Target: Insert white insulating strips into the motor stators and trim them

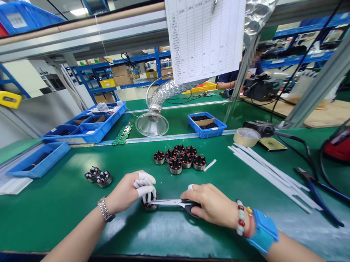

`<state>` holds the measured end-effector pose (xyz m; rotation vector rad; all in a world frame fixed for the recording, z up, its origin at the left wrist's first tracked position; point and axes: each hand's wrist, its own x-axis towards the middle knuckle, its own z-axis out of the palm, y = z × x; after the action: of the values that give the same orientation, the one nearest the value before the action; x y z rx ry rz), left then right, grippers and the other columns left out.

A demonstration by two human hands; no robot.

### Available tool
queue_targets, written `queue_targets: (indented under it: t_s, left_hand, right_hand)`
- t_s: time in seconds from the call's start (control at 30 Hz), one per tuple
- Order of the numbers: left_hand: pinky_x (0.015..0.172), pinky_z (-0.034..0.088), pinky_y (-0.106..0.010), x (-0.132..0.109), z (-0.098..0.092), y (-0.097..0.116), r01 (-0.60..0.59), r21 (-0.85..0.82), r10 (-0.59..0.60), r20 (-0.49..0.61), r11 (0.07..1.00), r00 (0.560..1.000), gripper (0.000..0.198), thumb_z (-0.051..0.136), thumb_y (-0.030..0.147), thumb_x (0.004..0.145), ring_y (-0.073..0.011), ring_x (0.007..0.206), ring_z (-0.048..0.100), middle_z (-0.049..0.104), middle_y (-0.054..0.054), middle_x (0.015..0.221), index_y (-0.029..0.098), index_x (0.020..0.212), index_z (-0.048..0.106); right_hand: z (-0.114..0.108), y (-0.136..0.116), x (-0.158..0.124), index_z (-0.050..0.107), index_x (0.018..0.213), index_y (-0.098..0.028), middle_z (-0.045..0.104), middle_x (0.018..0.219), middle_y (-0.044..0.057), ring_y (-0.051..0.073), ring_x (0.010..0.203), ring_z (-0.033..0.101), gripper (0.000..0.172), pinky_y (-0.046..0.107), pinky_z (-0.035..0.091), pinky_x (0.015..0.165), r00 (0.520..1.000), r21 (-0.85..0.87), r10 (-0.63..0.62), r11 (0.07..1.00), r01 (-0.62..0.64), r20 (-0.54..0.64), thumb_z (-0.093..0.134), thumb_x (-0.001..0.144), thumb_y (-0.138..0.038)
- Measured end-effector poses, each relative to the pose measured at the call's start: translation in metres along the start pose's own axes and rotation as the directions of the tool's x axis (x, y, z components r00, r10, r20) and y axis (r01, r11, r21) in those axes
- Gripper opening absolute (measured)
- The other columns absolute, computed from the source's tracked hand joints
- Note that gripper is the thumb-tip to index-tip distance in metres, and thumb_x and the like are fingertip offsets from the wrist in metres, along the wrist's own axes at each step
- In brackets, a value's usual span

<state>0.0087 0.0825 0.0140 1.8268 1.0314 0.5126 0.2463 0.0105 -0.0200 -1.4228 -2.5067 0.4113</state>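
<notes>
My left hand, with white finger cots on two fingertips, is closed on a small round copper-wound coil part resting on the green mat. My right hand grips the dark handle of a pair of scissors. The blades point left and reach the coil part. A cluster of several similar coil parts sits just beyond my hands. Two more coil parts lie to the left of my left hand.
White strips and blue-handled pliers lie to the right. A tape roll, blue parts bins, a fume extractor funnel and a red device stand further back. Another person works at the far bench.
</notes>
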Motion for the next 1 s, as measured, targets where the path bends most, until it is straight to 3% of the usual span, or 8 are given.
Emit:
queue_targets:
  t_s: [0.23,0.43,0.73,1.0]
  left_hand:
    - [0.053,0.046,-0.025,0.002,0.0,-0.005,-0.03,-0.06,0.033,0.054,0.998,0.998,0.013,0.057,0.025,0.071,-0.0148,0.06,0.059,0.058,-0.002,0.07,0.015,0.078,0.057]
    - [0.055,0.045,-0.025,0.003,-0.001,-0.006,-0.048,-0.066,0.051,0.046,0.997,0.998,0.01,0.058,0.022,0.069,-0.0131,0.059,0.057,0.058,-0.001,0.071,0.015,0.076,0.059]
    - [0.051,0.044,-0.026,0.008,-0.001,-0.01,0.0,-0.094,0.005,0.054,0.996,0.999,0.017,0.059,0.025,0.069,-0.0135,0.053,0.057,0.065,-0.004,0.066,0.013,0.081,0.055]
    - [0.042,0.036,-0.021,0.019,-0.002,-0.015,0.052,-0.153,-0.054,-0.01,0.987,0.998,0.019,0.061,0.026,0.066,-0.0082,0.043,0.047,0.059,0.0,0.058,0.012,0.078,0.056]
  right_hand:
    - [0.007,-0.004,0.005,0.058,0.102,-0.022,0.061,0.085,0.002,0.015,0.07,0.056,0.032,0.025,0.04,0.064,1.0,0.032,0.018,0.999,-0.017,-0.013,0.052,0.071,-0.017]
    - [0.007,-0.004,0.009,0.058,0.098,-0.023,0.062,0.087,0.001,0.014,0.074,0.057,0.028,0.023,0.041,0.066,1.0,0.06,0.02,0.998,-0.02,-0.003,0.051,0.072,-0.017]
    - [0.002,-0.009,0.008,0.058,0.096,-0.024,0.062,0.084,0.0,0.015,0.072,0.057,0.027,0.024,0.039,0.064,0.999,0.006,0.037,0.999,-0.037,0.012,0.05,0.072,-0.015]
    - [0.017,-0.029,-0.008,0.055,0.096,-0.023,0.059,0.081,0.004,0.021,0.067,0.058,0.025,0.031,0.037,0.06,0.981,-0.095,0.191,0.976,-0.195,-0.045,0.046,0.073,-0.018]
